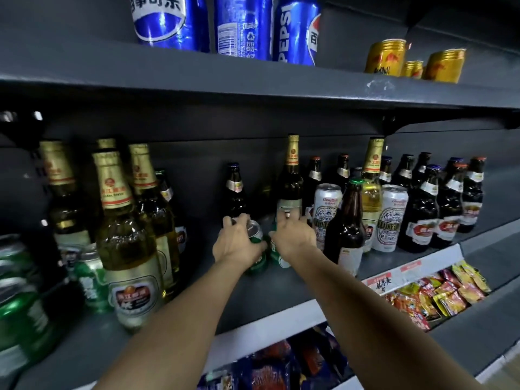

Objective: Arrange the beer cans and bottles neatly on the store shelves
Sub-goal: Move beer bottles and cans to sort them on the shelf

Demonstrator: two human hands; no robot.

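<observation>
My left hand [237, 243] grasps one green can [257, 239], my right hand [294, 235] another green can [277, 253]; mid-placement; next, I judge, line them toward nine o'clock, beside the green cans [90, 277].

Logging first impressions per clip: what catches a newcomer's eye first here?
Two bare forearms reach to mid-shelf, the left hand and right hand each gripping a green can. Tall gold-foiled beer bottles loom at left, and blue Pepsi cans stand on the shelf above.
</observation>
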